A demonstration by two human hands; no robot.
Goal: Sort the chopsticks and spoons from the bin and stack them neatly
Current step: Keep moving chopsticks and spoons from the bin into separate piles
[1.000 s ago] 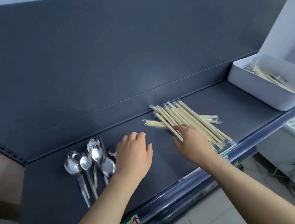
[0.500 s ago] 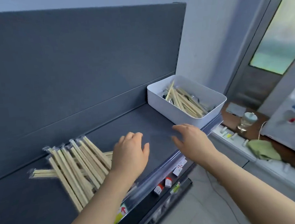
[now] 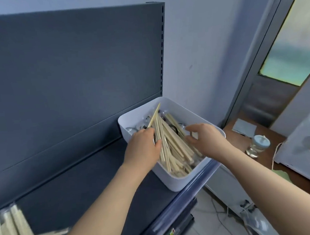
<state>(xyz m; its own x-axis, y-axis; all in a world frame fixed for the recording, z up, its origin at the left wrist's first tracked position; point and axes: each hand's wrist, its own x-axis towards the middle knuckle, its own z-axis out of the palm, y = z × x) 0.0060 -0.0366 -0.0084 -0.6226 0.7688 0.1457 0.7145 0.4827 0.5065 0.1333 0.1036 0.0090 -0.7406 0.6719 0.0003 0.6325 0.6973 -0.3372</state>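
A: Where are the hands?
B: Both are in the bin (image 3: 176, 182), at the centre of the frame. The left hand (image 3: 143, 148) is at the bin's left side, knuckles up. Its fingers curl down among the chopsticks (image 3: 173, 143) and its thumb presses against the bundle.
A: Is it gripping any?
B: I cannot tell, because the fingertips are hidden. One stick (image 3: 155, 114) slants up from just beside them towards the bin's far wall.
A: And the other?
B: The right hand (image 3: 206, 138) hovers over the right of the bundle. Its fingers are curved and spread, the thumb is apart from them, and it holds nothing that I can see.
A: What else lies in the bin?
B: Spoons (image 3: 133, 129). They show as glints of metal under and behind the chopsticks, mostly towards the far left corner. The chopsticks are heaped roughly lengthwise, with their near ends against the front wall.
A: Where does the bin stand?
B: It stands at the right end of a dark shelf (image 3: 82, 188), with its near corner at the shelf's front edge. A dark panel (image 3: 72, 68) rises behind it.
A: Is anything else on the shelf?
B: A second pile (image 3: 15, 234) of chopsticks lies at the lower left of the frame. It is blurred and well apart from the bin.
A: And to the right?
B: Lower down there is a brown desk (image 3: 274, 141). It carries a jar (image 3: 258, 146) with a pale blue lid, and a white machine (image 3: 305, 148) at the frame's right edge. A door (image 3: 278, 92) with a frosted pane fills the upper right.
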